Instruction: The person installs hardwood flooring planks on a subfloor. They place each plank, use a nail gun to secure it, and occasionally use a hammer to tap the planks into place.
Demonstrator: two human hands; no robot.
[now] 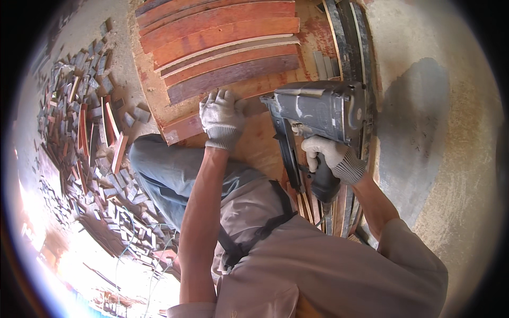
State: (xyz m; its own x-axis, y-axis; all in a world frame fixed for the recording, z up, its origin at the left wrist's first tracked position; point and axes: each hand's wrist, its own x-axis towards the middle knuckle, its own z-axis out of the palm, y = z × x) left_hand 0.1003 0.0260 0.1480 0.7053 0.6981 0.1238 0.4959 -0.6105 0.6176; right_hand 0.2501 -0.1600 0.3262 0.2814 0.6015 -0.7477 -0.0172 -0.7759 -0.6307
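Note:
My right hand (330, 155), in a pale knitted glove, is wrapped round the handle of a dark nail gun (313, 106). The gun's nose points left, at the right end of a reddish wooden strip (183, 129); whether they touch I cannot tell. My left hand (221, 114), gloved too, is closed over the middle of that strip with its fingers curled. Part of the strip is hidden beneath it. Farther out, several red-brown wooden strips (222, 38) lie side by side across a stained plywood board (150, 95).
Many small wood offcuts (108, 183) are heaped on the floor at the left. Long dark boards (339, 40) run along the right edge of the plywood, with short grey pieces (323, 63) beside them. My bent leg (164, 169) lies close to the plywood's near left corner.

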